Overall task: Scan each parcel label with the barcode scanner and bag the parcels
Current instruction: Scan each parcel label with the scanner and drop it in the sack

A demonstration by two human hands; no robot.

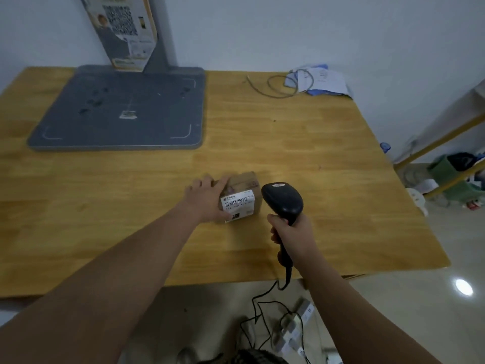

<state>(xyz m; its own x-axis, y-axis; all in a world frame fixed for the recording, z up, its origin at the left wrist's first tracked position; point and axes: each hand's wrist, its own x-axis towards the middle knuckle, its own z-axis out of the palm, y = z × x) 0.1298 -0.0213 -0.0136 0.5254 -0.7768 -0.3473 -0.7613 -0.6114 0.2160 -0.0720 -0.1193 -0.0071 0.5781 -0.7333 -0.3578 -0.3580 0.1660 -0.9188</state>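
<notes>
A small brown cardboard parcel [245, 189] sits on the wooden table [301, 153], its white barcode label [238, 203] facing up toward me. My left hand [206, 198] grips the parcel's left side, fingers wrapped over its far edge. My right hand [295, 236] holds the handle of a black barcode scanner [282, 199]. The scanner's head hovers just right of the parcel, close to the label. Its black cable [262, 303] hangs over the table's front edge to the floor.
A grey platform scale [126, 111] with a post stands at the back left. Loose papers [319, 81] and a wire loop [280, 86] lie at the back right. Power strips [294, 329] lie on the floor below. A yellow shelf frame [446, 143] stands on the right.
</notes>
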